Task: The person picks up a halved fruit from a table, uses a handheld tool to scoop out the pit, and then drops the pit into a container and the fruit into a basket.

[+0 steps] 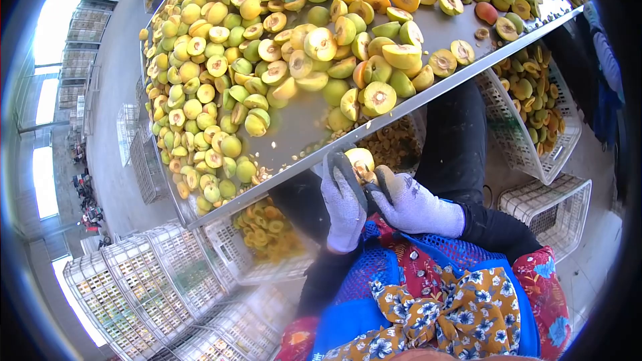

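Both hands wear pale gloves with dark fingertips and meet just below the metal table's front edge. My left hand [343, 202] is closed round a cut fruit half [360, 162], its pale inside showing. Against the lower side of that fruit, my right hand [416, 204] is pinched; whatever lies between its fingertips is too small to make out. Beyond the hands, the metal table [291, 130] bears a heap of yellow-green fruit [200, 47], many of them halved, with small loose seeds near the rim.
Below the table are a white crate of cut fruit [495, 103] at the right, an emptier white crate [576, 217], and another crate with fruit [221, 244] at the left. Stacked wire crates [134, 281] stand lower left. Part of another person [605, 60] shows at the right.
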Demonstrator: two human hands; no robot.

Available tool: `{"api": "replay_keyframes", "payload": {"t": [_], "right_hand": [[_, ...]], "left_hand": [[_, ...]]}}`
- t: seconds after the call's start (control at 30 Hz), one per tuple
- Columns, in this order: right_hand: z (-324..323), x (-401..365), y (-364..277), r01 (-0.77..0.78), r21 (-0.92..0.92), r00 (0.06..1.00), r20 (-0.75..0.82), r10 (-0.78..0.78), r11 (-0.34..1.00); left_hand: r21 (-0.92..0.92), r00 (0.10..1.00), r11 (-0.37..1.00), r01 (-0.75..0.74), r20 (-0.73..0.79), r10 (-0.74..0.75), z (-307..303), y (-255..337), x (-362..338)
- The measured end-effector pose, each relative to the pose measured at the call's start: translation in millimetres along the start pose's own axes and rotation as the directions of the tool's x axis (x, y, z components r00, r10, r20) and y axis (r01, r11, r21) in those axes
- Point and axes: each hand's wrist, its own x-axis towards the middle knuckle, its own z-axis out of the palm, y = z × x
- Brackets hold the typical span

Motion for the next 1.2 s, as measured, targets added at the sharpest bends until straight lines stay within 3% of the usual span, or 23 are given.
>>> {"api": "replay_keyframes", "payload": {"t": [0.07, 0.1, 0.13, 0.17, 0.23, 0.3, 0.33, 0.43, 0.47, 0.53, 0.6, 0.63, 0.67, 0.77, 0.8, 0.87, 0.9, 0.93, 1.0, 1.07, 1.13, 1.17, 1.2], "right_hand": [[-6.2, 4.5, -2.9, -0.012, 0.216, 0.999, 0.046, 0.002, 0.976], [-14.6, 6.4, -7.2, -0.128, 0.429, 0.987, 0.148, 0.071, 0.894], [-28.3, 11.5, -13.2, -0.445, 0.699, 0.889, 0.417, 0.188, 0.560], [-42.1, 16.5, -19.2, -0.691, 0.718, 0.707, 0.646, 0.286, 0.086], [-43.8, 14.5, -9.1, -0.734, 0.613, 0.596, 0.788, 0.156, -0.292], [-22.9, 2.1, 20.6, -0.619, 0.259, 0.586, 0.781, -0.216, -0.742], [-21.4, 3.0, 23.7, -0.601, 0.173, 0.616, 0.722, -0.314, -0.781], [-23.4, 2.1, 27.5, -0.599, 0.153, 0.598, 0.738, -0.312, -0.786], [-26.3, 1.8, 25.6, -0.647, 0.281, 0.569, 0.797, -0.203, -0.709], [-39.5, 2.4, 17.5, -0.726, 0.490, 0.538, 0.842, 0.046, -0.483], [-48.4, 4.7, 8.9, -0.775, 0.595, 0.561, 0.803, 0.202, -0.212], [-50.5, 6.4, 7.1, -0.786, 0.615, 0.580, 0.769, 0.270, -0.063], [-50.7, 7.0, 9.1, -0.812, 0.567, 0.579, 0.752, 0.314, 0.140], [-36.8, -1.0, 23.4, -0.778, 0.453, 0.620, 0.667, 0.413, 0.436], [-22.9, -7.8, 31.6, -0.464, 0.364, 0.858, 0.411, 0.308, 0.808], [-20.6, -12.7, 21.3, -0.281, -0.017, 0.917, 0.291, 0.273, 0.960], [-22.9, -11.6, 15.1, -0.181, -0.221, 0.942, 0.240, 0.234, 0.958], [-31.5, -5.4, 2.7, -0.177, -0.270, 0.915, 0.309, 0.259, 0.946], [-31.3, -7.4, -0.8, -0.157, -0.260, 0.944, 0.243, 0.222, 0.953], [-32.5, -10.7, 1.9, -0.171, -0.237, 0.951, 0.214, 0.223, 0.956], [-26.1, -13.6, 21.8, -0.307, 0.091, 0.941, 0.178, 0.288, 0.947], [-24.9, -12.9, 31.1, -0.356, 0.256, 0.932, 0.171, 0.320, 0.899], [-34.7, -8.5, 34.8, -0.664, 0.514, 0.748, 0.470, 0.469, 0.543]], "left_hand": [[-0.030, 0.998, 0.997, -0.066, -0.022, 0.065, 5.2, -4.5, -1.3], [-0.066, 0.997, 0.995, -0.076, -0.012, 0.076, 5.8, -8.5, -1.4], [-0.102, 0.996, 0.991, -0.087, -0.001, 0.087, 6.0, -12.0, -1.3], [-0.139, 0.995, 0.985, -0.099, 0.011, 0.101, 6.4, -13.2, -0.9], [-0.182, 0.986, 0.976, -0.120, 0.096, 0.139, 4.2, -15.3, -0.7], [-0.281, 0.974, 0.955, -0.091, 0.174, 0.144, 2.5, -25.0, 1.9], [-0.286, 0.966, 0.957, -0.052, 0.228, 0.121, 1.9, -23.2, 3.2], [-0.261, 0.935, 0.964, 0.050, 0.352, 0.047, -1.2, -14.1, 7.7], [-0.229, 0.928, 0.971, 0.074, 0.373, 0.017, -2.6, -11.8, 8.8], [-0.157, 0.902, 0.983, 0.094, 0.432, -0.018, -4.7, -9.5, 15.3], [-0.077, 0.866, 0.993, 0.093, 0.499, -0.042, -8.8, -10.0, 19.6], [-0.034, 0.859, 0.996, -0.079, 0.504, 0.086, -10.4, -12.2, 19.2], [0.006, 0.831, 0.968, -0.251, 0.514, 0.213, -11.7, -15.3, 19.1], [0.111, 0.711, 0.807, -0.579, 0.553, 0.434, -15.3, -17.7, 20.8], [0.144, 0.670, 0.743, -0.654, 0.566, 0.480, -16.9, -18.2, 22.0], [0.126, 0.683, 0.805, -0.579, 0.615, 0.395, -21.5, -33.9, 24.4], [0.150, 0.692, 0.807, -0.571, 0.616, 0.376, -23.9, -36.9, 23.5], [0.173, 0.701, 0.808, -0.563, 0.618, 0.356, -25.3, -35.2, 22.9], [0.281, 0.728, 0.749, -0.600, 0.580, 0.365, -33.1, -21.5, 16.2], [0.325, 0.895, 0.925, -0.199, 0.445, 0.036, -56.3, -21.3, 12.4], [0.608, 0.906, 0.730, -0.312, 0.421, 0.037, -103.9, -35.2, 6.3], [0.767, 0.832, 0.325, -0.553, 0.527, 0.171, -131.0, -46.1, 7.1], [0.911, 0.960, 0.378, -0.164, 0.235, -0.150, -137.4, -20.4, 9.5]]}}
